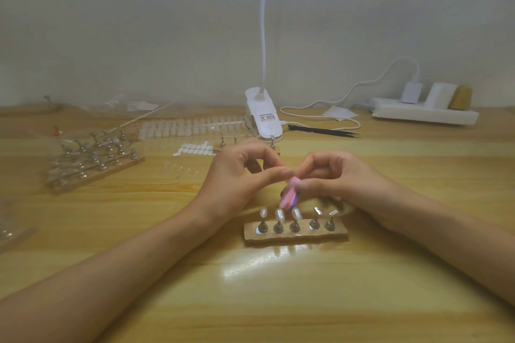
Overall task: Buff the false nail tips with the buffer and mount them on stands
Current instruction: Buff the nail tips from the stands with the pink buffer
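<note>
1. Several metal stands on a wooden block sit far left, well apart from both hands.
2. Strip of loose nail tips lies further back, beside the clip lamp.
3. left hand: fingers curled, thumb against forefinger tip. Cannot tell what it pinches, too blurred.
4. right hand pinches the pink buffer, held just above the near stand block.
5. Near block: five stands, and the leftmost three carry mounted tips.

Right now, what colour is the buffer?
Pink, with a purple layer along one side. The buffer shows best in the head view.
</note>
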`<state>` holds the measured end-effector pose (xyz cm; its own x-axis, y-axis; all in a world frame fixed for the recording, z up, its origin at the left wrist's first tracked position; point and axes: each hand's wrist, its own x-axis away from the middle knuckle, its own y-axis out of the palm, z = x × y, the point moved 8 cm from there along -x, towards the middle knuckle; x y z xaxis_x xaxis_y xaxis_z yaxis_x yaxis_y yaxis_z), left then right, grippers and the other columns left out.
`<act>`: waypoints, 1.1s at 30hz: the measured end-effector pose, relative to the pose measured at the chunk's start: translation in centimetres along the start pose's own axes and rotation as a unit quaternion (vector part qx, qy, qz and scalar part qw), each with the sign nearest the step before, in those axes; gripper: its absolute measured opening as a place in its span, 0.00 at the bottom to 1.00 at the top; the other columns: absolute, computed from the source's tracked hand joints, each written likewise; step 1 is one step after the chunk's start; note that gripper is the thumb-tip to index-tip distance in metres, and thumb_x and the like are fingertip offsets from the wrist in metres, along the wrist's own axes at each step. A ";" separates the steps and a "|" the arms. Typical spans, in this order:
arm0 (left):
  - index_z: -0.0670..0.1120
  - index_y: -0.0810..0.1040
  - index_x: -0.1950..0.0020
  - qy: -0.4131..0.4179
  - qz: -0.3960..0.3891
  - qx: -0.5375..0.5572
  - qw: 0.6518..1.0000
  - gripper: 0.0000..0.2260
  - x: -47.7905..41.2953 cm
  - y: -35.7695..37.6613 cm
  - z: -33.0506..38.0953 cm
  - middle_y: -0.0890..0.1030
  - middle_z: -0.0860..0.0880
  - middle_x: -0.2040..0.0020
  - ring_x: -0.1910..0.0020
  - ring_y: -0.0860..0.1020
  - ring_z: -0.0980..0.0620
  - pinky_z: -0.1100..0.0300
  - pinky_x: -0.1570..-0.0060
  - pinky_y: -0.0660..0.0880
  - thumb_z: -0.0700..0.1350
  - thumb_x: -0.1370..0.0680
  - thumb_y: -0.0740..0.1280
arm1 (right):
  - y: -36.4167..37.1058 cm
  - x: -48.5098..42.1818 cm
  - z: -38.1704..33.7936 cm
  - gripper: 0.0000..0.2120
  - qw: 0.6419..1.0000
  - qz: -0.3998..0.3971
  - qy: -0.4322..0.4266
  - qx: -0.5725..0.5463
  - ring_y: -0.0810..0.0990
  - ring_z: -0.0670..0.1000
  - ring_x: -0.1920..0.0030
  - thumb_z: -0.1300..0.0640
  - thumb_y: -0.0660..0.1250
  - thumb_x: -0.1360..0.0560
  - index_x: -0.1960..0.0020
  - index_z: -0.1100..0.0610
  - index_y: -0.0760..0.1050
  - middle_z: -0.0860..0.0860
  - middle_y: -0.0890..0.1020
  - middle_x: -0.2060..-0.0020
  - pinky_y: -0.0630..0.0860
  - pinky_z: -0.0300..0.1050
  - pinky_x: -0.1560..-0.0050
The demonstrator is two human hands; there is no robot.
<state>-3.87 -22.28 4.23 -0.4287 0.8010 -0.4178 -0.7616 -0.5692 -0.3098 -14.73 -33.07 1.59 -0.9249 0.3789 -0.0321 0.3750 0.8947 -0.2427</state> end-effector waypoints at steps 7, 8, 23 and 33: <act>0.48 0.82 0.65 0.008 -0.001 -0.017 1.000 0.06 0.0 0.1 0.1 0.79 0.56 0.63 0.66 0.73 0.58 0.67 0.61 0.72 0.46 0.31 0.77 | 0.1 0.1 -0.2 0.10 1.000 -0.003 -0.004 0.005 0.82 0.49 0.62 0.50 0.75 0.32 0.55 0.53 0.80 0.55 0.87 0.55 0.68 0.40 0.68; 0.47 0.82 0.65 0.010 -0.003 -0.021 1.000 0.06 0.0 0.1 0.1 0.79 0.57 0.63 0.66 0.72 0.59 0.68 0.61 0.71 0.45 0.31 0.77 | -0.2 0.0 -0.2 0.09 1.000 0.016 -0.004 0.008 0.81 0.46 0.63 0.50 0.75 0.32 0.55 0.53 0.80 0.54 0.88 0.55 0.67 0.37 0.70; 0.46 0.82 0.64 0.013 -0.007 0.002 1.000 0.11 -0.1 0.2 0.2 0.80 0.57 0.64 0.65 0.72 0.58 0.66 0.61 0.71 0.53 0.34 0.74 | -1.4 -0.2 -0.2 0.10 0.998 0.055 -0.006 -0.021 0.76 0.39 0.71 0.51 0.74 0.32 0.54 0.55 0.80 0.49 0.87 0.60 0.67 0.31 0.73; 0.47 0.82 0.64 0.005 0.005 0.016 1.000 0.09 0.0 0.0 0.1 0.79 0.57 0.64 0.65 0.73 0.60 0.67 0.61 0.71 0.52 0.34 0.74 | -0.1 0.1 -0.5 0.08 1.000 -0.012 -0.017 -0.008 0.86 0.50 0.57 0.48 0.77 0.34 0.57 0.48 0.82 0.55 0.87 0.53 0.73 0.45 0.59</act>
<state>-3.91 -22.24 4.36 -0.4311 0.7939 -0.4288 -0.7733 -0.5700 -0.2778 -14.82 -32.96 2.10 -0.9351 0.3491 -0.0603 0.3534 0.9074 -0.2276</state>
